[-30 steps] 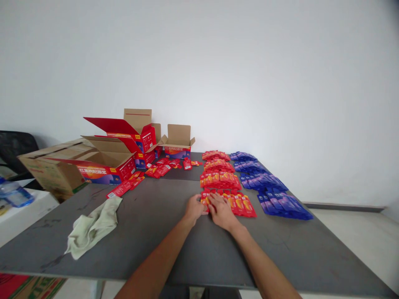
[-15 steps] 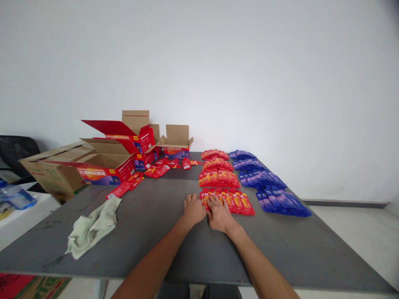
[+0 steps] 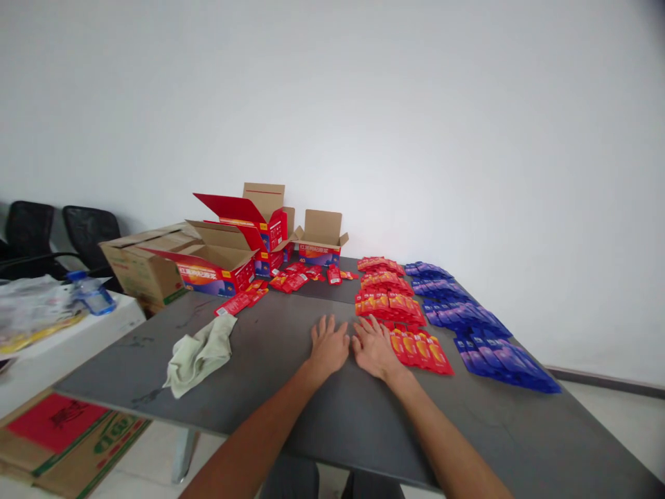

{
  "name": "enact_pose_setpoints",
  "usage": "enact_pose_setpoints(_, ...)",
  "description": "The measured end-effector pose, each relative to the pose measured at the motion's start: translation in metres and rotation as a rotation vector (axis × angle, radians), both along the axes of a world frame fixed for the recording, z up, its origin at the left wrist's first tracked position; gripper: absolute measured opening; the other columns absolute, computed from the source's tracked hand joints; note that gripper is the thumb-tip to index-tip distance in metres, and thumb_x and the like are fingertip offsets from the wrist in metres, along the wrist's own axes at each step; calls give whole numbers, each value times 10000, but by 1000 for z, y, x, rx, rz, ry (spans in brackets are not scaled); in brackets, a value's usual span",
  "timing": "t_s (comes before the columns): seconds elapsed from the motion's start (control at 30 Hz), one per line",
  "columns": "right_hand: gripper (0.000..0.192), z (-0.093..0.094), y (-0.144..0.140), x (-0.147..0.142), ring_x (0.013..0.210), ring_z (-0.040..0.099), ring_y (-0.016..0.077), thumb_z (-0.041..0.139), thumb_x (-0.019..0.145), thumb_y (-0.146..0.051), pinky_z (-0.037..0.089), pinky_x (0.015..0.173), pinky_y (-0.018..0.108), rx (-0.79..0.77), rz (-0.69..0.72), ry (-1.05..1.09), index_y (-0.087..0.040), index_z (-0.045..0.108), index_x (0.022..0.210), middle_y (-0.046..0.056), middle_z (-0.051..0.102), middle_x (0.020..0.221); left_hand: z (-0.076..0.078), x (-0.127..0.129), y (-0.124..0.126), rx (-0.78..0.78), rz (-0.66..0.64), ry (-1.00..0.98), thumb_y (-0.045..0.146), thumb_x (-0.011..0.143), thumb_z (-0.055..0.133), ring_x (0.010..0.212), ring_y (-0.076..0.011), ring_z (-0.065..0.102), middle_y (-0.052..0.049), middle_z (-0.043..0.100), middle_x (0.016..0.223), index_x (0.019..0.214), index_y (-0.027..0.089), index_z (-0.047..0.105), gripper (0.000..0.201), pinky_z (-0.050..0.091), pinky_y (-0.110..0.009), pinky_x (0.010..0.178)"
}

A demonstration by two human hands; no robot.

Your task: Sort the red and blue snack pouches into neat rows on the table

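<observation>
My left hand (image 3: 328, 344) lies flat on the dark grey table (image 3: 291, 409), fingers spread, holding nothing. Beside it my right hand (image 3: 373, 346) rests palm down with its fingers at the left end of the nearest row of red sachets (image 3: 420, 348). More rows of red sachets (image 3: 387, 292) run away from me toward the wall. Rows of blue sachets (image 3: 470, 320) lie parallel on the right.
Open red cartons (image 3: 221, 267) and a brown cardboard box (image 3: 141, 265) stand at the table's far left, with loose red sachets (image 3: 291, 281) scattered in front. A pale green cloth (image 3: 200, 351) lies left of my hands. A side table with a water bottle (image 3: 93, 294), black chairs and floor cardboard are at left.
My hands have slid left off the sachet row and flattened on the table, fingers spread. The view has swung left, bringing chairs and the side table into sight.
</observation>
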State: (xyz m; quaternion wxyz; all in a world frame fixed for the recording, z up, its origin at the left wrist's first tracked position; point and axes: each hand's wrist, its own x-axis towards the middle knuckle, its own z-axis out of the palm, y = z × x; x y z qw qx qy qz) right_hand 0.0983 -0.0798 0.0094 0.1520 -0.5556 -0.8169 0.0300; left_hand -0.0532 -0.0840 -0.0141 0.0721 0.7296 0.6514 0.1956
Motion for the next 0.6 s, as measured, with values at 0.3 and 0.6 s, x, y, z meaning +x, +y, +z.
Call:
enact_pose_setpoints(0.3,436,-8,34,-111,1383,309,288,387,958,-325,271,1097,451,41,122,10,-217,513,1361,98,438,1472,13,-108,18,94,250,101,349,920,433,1436,-345,230,-136,397,1510,1360,249,530,461,182,-582,1132)
enact_pose_setpoints(0.6,448,-18,94,-208,1340,355,270,393,945,-272,290,1088,393,73,204,32,-188,501,1372,108,462,1446,20,-202,73,185,420,174,291,905,439,1415,-330,272,-155,444,1467,1333,187,544,452,159,-537,1153)
